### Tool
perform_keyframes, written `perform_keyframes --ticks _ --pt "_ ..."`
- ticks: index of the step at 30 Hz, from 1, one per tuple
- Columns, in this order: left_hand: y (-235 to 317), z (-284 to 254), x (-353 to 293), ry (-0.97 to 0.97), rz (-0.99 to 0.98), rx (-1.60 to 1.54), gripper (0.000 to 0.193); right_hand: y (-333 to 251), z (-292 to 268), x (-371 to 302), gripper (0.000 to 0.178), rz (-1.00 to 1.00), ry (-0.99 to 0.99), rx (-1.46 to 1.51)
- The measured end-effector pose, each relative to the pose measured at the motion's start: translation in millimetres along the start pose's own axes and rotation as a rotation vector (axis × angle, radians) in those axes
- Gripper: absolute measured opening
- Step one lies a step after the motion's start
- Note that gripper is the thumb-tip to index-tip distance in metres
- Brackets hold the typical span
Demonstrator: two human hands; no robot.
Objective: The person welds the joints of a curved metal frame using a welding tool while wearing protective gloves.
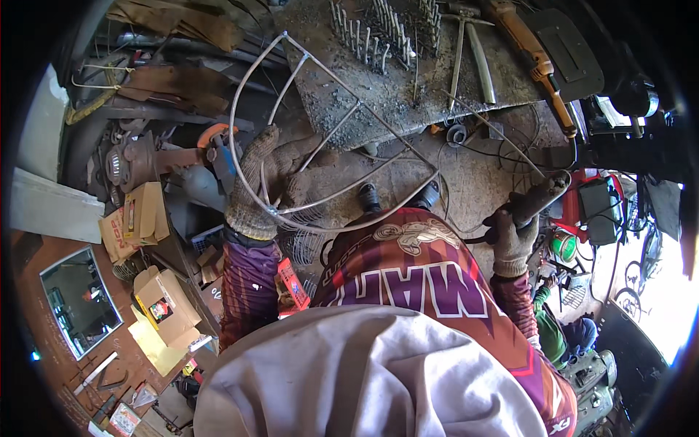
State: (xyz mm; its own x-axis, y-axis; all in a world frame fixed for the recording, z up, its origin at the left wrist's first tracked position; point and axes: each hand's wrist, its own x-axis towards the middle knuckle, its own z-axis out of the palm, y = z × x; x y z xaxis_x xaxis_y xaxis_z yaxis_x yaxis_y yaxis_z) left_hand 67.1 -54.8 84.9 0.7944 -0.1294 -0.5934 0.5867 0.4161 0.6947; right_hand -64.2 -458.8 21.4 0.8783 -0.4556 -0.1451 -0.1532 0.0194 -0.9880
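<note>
My gloved left hand (251, 189) grips a curved frame (357, 103) of thin metal rods, with several cross rods joined between its straight side and bowed side. The frame is raised in front of my body, its upper end over the edge of the workbench (515, 86). In my gloved right hand (512, 244) is a dark welding electrode holder (540, 198), fingers wrapped round its handle. A thin welding rod (495, 129) sticks out from the holder toward the bench, its tip apart from the frame.
Several short upright rods (371, 33), a hammer (480, 62) and a long orange power tool (539, 69) lie on the bench. A red-and-black machine (601, 207) and cables are at right. A person in green (551, 331) is at lower right. Cardboard boxes (167, 306) stand at left.
</note>
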Motion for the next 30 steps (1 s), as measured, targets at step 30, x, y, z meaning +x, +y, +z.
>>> perform_keyframes --ticks 30 --pt "18 41 -13 0.304 0.362 0.352 0.072 -5 6 -3 0.045 0.046 -0.043 -0.056"
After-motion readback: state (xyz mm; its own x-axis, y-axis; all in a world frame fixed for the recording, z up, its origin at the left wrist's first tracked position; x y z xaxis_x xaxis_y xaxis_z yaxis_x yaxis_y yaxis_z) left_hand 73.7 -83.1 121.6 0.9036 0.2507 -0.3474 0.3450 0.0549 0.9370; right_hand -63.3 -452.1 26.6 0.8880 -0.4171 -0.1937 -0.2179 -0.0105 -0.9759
